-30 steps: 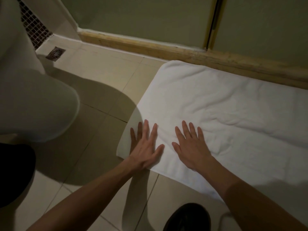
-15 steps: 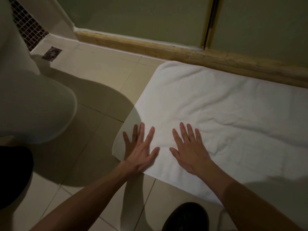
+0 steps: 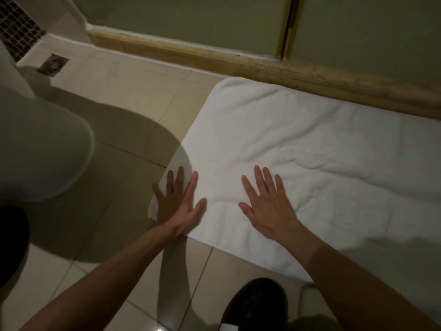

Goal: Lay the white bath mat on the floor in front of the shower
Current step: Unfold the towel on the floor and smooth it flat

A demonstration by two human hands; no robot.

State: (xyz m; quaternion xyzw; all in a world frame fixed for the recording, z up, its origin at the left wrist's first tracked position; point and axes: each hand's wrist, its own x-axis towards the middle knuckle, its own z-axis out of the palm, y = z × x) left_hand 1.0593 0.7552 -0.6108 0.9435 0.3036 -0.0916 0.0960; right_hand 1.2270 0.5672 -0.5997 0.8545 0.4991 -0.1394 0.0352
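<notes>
Hands pressed flat and apart, left hand on the near corner, right hand beside it, upon the white bath mat lying along the shower sill. Smoothing seemed underway; its wrinkles called for outward strokes.

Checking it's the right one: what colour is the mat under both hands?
The bath mat is plain white, unpatterned; the head view shows it best.

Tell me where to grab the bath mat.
Pinch the near hem of the bath mat at its left corner, from your side: it lies flat, its far edge runs along the shower sill, and the left hand rests there.
</notes>
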